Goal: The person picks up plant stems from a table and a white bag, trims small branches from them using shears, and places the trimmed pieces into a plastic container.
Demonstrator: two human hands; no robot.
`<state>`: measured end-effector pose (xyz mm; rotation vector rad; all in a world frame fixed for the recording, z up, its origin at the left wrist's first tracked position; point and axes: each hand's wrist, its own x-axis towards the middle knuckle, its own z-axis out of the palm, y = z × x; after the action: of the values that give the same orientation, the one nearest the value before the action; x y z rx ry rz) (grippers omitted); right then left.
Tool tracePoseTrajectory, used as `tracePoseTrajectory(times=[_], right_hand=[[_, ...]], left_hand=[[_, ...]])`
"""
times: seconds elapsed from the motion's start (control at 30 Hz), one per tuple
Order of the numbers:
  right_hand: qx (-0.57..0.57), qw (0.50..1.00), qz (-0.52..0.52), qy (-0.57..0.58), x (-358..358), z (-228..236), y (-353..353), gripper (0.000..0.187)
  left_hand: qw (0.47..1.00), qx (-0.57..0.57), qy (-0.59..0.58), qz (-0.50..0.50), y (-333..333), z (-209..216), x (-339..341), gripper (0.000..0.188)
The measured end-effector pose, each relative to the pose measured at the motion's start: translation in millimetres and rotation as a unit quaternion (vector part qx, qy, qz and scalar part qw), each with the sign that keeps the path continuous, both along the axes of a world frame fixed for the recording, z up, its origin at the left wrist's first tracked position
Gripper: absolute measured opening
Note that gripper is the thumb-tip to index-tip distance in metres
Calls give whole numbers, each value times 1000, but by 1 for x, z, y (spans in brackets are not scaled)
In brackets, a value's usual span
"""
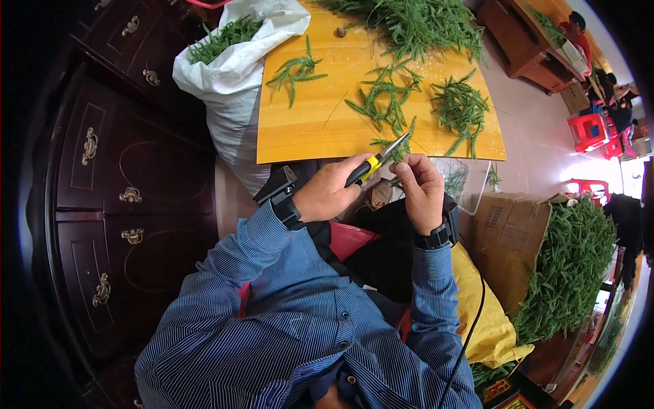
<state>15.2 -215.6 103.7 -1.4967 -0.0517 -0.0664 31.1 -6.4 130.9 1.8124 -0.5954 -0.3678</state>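
My left hand (pixel 329 189) is closed round the handles of a yellow-and-black tool (pixel 370 168) with long pointed metal jaws; whether it is pliers or snips I cannot tell. The jaws slant up to the right across a green artificial pine sprig (pixel 400 151). Thumb and fingers of my right hand (pixel 421 187) pinch the lower end of that sprig, just over the near edge of the yellow board (pixel 300 140). Beyond the jaws lies a loose cluster of sprigs (pixel 387 95). Another cluster (pixel 461 109) rests to its right, and a smaller sprig (pixel 297 72) is at the left.
A big heap of green sprigs (pixel 422 24) covers the board's far side. On the left stand a white sack (pixel 235 102) of sprigs and dark drawers (pixel 136 163). To the right are a cardboard box (pixel 507 235), more greenery (pixel 569 259), a yellow bag (pixel 484 307) and red stools (pixel 586 133).
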Motion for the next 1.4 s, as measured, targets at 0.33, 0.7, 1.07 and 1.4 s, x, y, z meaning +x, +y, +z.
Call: tracePoseTrajectory(times=[0.33,0.7,1.07,1.4], right_hand=[[-32,998,-40,-26,-1,3,9,8],[-75,994,-68,-34,3,-3,9,12],[115,989,-93,-4,4,0,0,30],[212,971,62,89,5,12,-12,35]], left_hand=[[999,-25,-19,14,-11,-3,-11,54],[997,-14,-21,70,-21,-12,-18,52],[976,-115,183,30,-16,2,-18,41],[951,-179,247,-58,-11,5,-15,42]])
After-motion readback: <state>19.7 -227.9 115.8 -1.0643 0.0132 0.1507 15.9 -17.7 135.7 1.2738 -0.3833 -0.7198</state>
